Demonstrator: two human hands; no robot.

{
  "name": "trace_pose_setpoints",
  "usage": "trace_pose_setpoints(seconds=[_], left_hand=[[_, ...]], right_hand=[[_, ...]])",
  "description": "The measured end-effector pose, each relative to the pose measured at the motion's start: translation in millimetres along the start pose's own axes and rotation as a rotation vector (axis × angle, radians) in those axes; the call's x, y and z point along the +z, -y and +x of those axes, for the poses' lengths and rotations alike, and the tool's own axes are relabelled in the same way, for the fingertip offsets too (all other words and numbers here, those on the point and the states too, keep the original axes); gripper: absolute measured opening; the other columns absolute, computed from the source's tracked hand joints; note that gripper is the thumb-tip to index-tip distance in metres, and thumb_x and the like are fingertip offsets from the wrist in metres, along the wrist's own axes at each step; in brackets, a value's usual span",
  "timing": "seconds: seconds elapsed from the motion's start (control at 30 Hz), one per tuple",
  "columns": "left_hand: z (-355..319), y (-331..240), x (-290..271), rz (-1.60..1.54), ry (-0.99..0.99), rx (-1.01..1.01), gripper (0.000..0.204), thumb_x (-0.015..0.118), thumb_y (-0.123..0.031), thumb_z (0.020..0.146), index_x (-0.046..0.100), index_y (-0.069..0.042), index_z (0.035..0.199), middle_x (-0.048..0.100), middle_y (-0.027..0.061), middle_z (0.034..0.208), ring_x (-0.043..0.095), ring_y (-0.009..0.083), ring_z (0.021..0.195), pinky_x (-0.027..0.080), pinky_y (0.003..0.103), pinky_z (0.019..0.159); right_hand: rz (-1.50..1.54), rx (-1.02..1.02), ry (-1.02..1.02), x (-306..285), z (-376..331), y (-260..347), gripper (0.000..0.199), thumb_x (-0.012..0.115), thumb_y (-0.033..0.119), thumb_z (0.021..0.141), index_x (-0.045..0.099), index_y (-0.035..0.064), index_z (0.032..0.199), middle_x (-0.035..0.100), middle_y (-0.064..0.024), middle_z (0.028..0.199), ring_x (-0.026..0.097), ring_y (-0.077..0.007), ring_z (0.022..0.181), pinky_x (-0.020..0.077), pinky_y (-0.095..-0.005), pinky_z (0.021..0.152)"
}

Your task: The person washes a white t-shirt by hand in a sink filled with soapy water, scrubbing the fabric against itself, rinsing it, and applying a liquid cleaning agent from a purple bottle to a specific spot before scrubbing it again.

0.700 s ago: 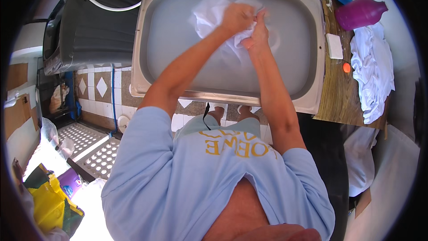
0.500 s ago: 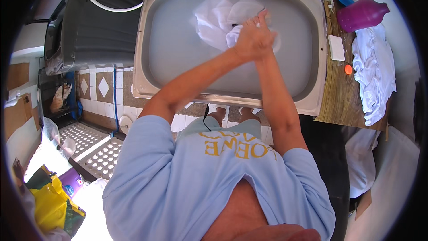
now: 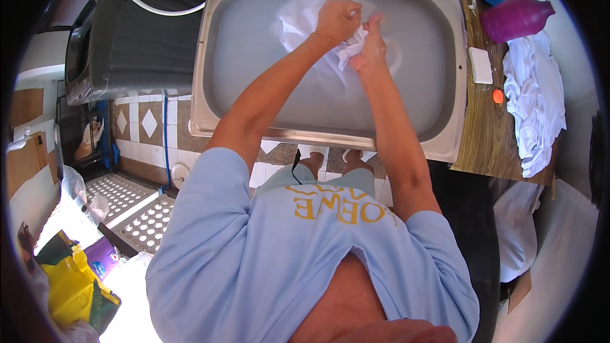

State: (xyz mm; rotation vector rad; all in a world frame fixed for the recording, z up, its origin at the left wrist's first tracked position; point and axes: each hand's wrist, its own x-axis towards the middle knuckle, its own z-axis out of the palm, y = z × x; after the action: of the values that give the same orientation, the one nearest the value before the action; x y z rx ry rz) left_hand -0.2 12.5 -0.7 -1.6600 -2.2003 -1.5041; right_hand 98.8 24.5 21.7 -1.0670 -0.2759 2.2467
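A soaked white cloth [image 3: 296,28] lies partly sunk in cloudy grey water, inside a wide metal basin [image 3: 455,82]. Over its middle, my left hand [image 3: 338,20] is closed like a fist, with cloth bunched just below it. My right hand [image 3: 373,46] grips a raised fold of the same cloth close by on the right, thumb pointing up. The fold stretches between both hands above the water. Some of the cloth's lower parts are blurred by the water, and the inside of my left fist is hidden.
Right of the basin, a wooden board [image 3: 476,133] carries a purple plastic bottle [image 3: 518,19], a white block [image 3: 480,65], an orange cap [image 3: 497,96] and heaped white cloth [image 3: 534,101]. A dark appliance [image 3: 140,38] with a white hose [image 3: 152,9] stands left.
My hands were pressed together over the cloth. Now they are apart: the left has moved up and left, and the cloth fold shows between them.
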Motion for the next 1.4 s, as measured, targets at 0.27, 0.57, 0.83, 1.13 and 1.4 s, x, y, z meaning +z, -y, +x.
trace_pose_setpoints(seconds=[0.27, 0.57, 0.83, 1.13, 1.4], left_hand=[[-28.0, -23.5, 13.6, -0.325, -0.093, 0.169, 0.015, 0.065, -0.011, 0.074, 0.061, -0.004, 0.062, 0.057, 0.0128, 0.055, 0.055, 0.0302, 0.048, 0.043, 0.034, 0.046], [-21.0, -53.0, 18.6, -0.558, 0.077, 0.088, 0.007, 0.068, -0.011, 0.076, 0.066, -0.004, 0.073, 0.064, 0.0012, 0.070, 0.053, 0.0081, 0.066, 0.044, 0.024, 0.057], [-10.0, -21.0, 7.7, -0.206, 0.109, -0.194, 0.009, 0.061, -0.010, 0.076, 0.065, -0.002, 0.075, 0.068, 0.0134, 0.080, 0.061, 0.0273, 0.063, 0.049, 0.032, 0.061], [-13.3, -33.3, 5.9, -0.163, 0.085, -0.053, 0.007, 0.062, -0.012, 0.074, 0.062, -0.006, 0.070, 0.063, 0.0140, 0.073, 0.058, 0.0318, 0.062, 0.047, 0.035, 0.060], [-20.3, -19.9, 13.7, -0.247, 0.091, -0.098, 0.013, 0.068, -0.011, 0.073, 0.060, -0.005, 0.065, 0.059, 0.0082, 0.062, 0.054, 0.0216, 0.058, 0.043, 0.034, 0.057]], right_hand=[[-0.125, -0.143, 0.187, -37.4, 17.7, 5.6, 0.049, 0.050, 0.056, 0.089, 0.046, 0.0069, 0.089, 0.049, -0.0055, 0.083, 0.056, -0.0233, 0.079, 0.0498, -0.0404, 0.075], [0.094, 0.028, 0.588, -91.9, 100.0, 3.4, 0.047, 0.048, 0.058, 0.089, 0.047, 0.0105, 0.091, 0.053, -0.0050, 0.094, 0.057, -0.0228, 0.087, 0.0500, -0.0383, 0.079], [-0.066, -0.021, 0.056, -15.6, 8.9, 5.0, 0.051, 0.049, 0.060, 0.087, 0.050, 0.0106, 0.096, 0.054, -0.0045, 0.099, 0.056, -0.0222, 0.092, 0.0486, -0.0361, 0.081], [-0.015, -0.019, 0.052, -7.0, 2.2, 5.7, 0.045, 0.049, 0.060, 0.087, 0.045, 0.0158, 0.084, 0.050, 0.0018, 0.077, 0.052, -0.0110, 0.073, 0.0446, -0.0282, 0.064], [0.033, -0.027, 0.144, -29.6, 22.6, 4.6, 0.044, 0.050, 0.055, 0.089, 0.049, 0.0119, 0.095, 0.054, -0.0033, 0.091, 0.057, -0.0187, 0.083, 0.0495, -0.0319, 0.072]])
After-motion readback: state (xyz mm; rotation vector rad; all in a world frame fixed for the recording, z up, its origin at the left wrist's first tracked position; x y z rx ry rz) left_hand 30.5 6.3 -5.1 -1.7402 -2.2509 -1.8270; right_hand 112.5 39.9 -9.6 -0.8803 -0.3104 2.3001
